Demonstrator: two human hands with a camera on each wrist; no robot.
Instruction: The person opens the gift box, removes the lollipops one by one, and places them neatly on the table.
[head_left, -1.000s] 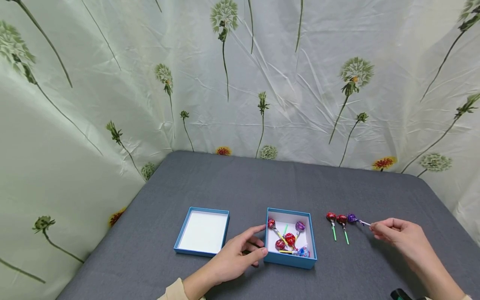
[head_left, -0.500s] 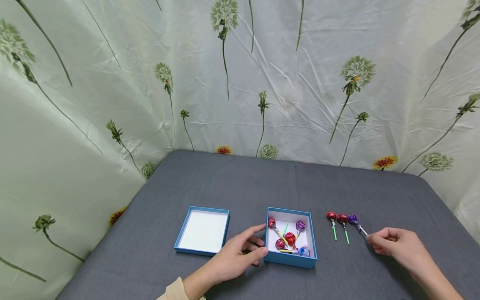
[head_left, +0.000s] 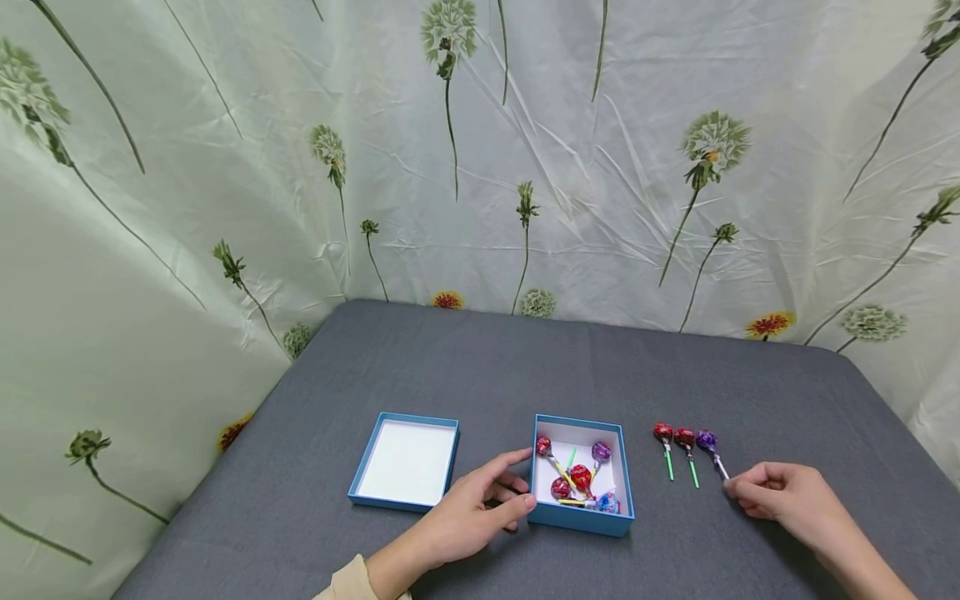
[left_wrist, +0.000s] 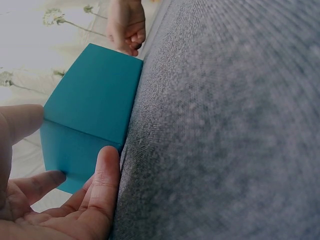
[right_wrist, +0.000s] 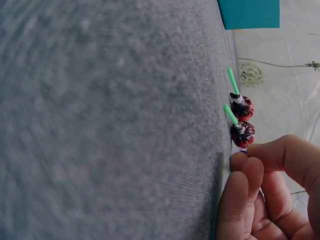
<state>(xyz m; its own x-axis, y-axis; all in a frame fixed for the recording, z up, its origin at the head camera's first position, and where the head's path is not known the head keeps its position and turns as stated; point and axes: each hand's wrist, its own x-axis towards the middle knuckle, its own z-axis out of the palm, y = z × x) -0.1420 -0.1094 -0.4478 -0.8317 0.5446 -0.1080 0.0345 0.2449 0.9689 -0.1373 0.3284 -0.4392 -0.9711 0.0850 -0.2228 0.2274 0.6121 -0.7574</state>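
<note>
My right hand [head_left: 783, 500] pinches the white stick end of a purple-wrapped lollipop [head_left: 707, 441] on the grey cloth. The right wrist view shows thumb and fingers together, mostly hiding that lollipop. To its left lie two red-wrapped lollipops on green sticks, a nearer one [head_left: 685, 437] and a farther one [head_left: 663, 432]. My left hand [head_left: 472, 512] rests its fingertips against the left side of a blue box [head_left: 581, 522], fingers loosely bent. Inside the box are several lollipops, among them a red one [head_left: 581, 477] and a purple one [head_left: 601, 452].
A shallow blue lid [head_left: 405, 462] with a white inside lies left of the box, just beyond my left wrist. The grey-covered table [head_left: 480, 358] ends at the back against a flower-printed curtain [head_left: 562, 150].
My right hand has moved a little left and nearer, swinging the purple lollipop's stick from pointing right to pointing nearer, more in line with the red ones. The left hand stays on the box.
</note>
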